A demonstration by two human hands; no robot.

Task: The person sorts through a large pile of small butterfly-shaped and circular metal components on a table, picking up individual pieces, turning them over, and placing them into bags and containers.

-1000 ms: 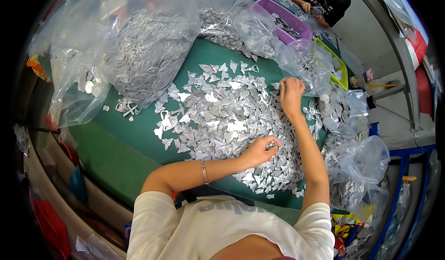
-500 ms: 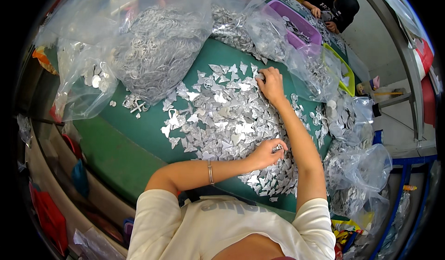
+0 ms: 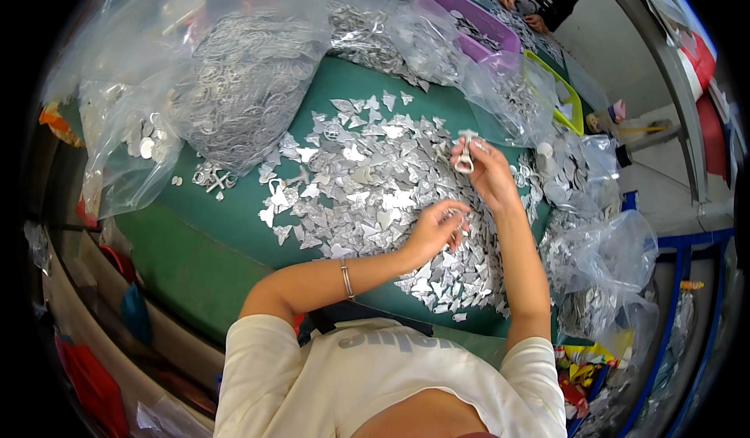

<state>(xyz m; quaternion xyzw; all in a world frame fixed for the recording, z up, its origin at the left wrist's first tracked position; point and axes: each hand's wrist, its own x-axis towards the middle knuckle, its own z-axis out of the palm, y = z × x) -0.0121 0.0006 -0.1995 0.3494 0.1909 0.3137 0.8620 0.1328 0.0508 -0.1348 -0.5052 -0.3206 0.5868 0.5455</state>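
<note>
A wide heap of small silvery-grey metal pieces (image 3: pixel 359 176), many of them shaped like winged or butterfly outlines, covers the green tabletop (image 3: pixel 191 239). Over the heap's right side, my right hand (image 3: pixel 494 180) pinches a light silvery metal piece (image 3: pixel 466 153) with an open loop at its lower end. My left hand (image 3: pixel 433 233) hovers low over the heap's near middle, its fingers curled. Something small and silvery shows at those fingertips, too indistinct to name.
A big clear plastic bag (image 3: pixel 242 86) of metal parts stands at the far left. More filled bags (image 3: pixel 586 239) line the right. Beyond are a purple bin (image 3: pixel 473 24) and a yellow-green tray (image 3: pixel 558 86). Another person (image 3: pixel 539 0) works at the far right.
My right hand has drawn back from the heap's far edge and now holds up the looped metal piece. My left hand has shifted slightly up and left. The whole view has shifted a little.
</note>
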